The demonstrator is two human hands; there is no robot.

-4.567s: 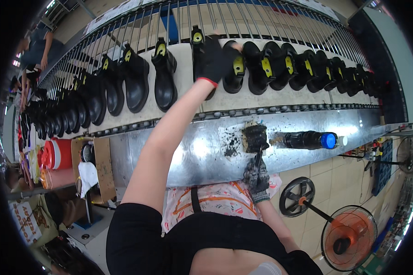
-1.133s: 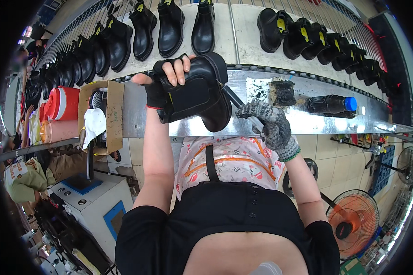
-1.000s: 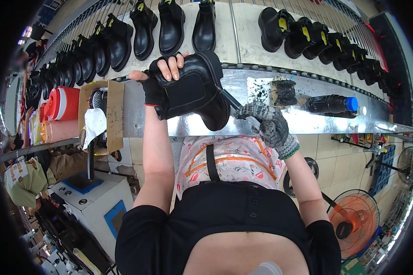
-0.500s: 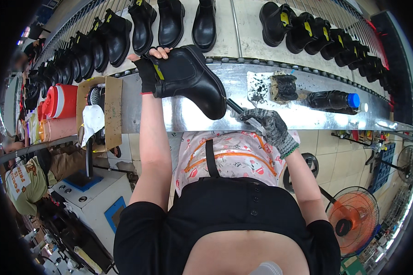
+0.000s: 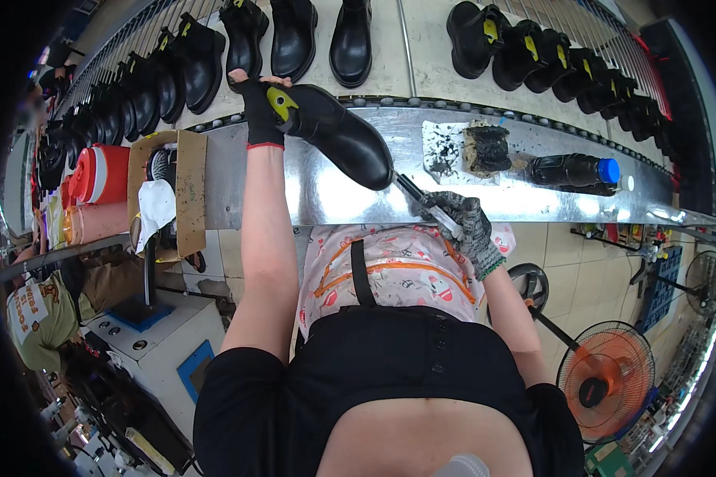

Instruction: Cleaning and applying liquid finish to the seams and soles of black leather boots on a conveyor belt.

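My left hand (image 5: 262, 107), in a black fingerless glove, is closed on the shaft of a black ankle boot (image 5: 346, 143) with a yellow pull tab. The boot is held above the metal bench, toe pointing towards me and to the right. In a grey knitted glove, my right hand (image 5: 468, 229) is closed around a slim pen-like tool (image 5: 410, 189) with a dark shaft and pale parts. Its tip meets the edge of the boot's toe. Whether it is a marker or a small brush cannot be made out.
On the metal bench (image 5: 318, 208) are a black-stained sponge (image 5: 486, 149), a smudged white sheet (image 5: 444, 149) and a dark bottle (image 5: 569, 171) with a blue cap. A cardboard box (image 5: 191, 191) and red jug (image 5: 107, 176) stand left. Boots (image 5: 350, 44) line the conveyor (image 5: 390, 48) beyond.
My left hand has rolled the boot, so its upper front and yellow tab face up instead of its side. The toe has risen slightly; the tool's tip stays at it.
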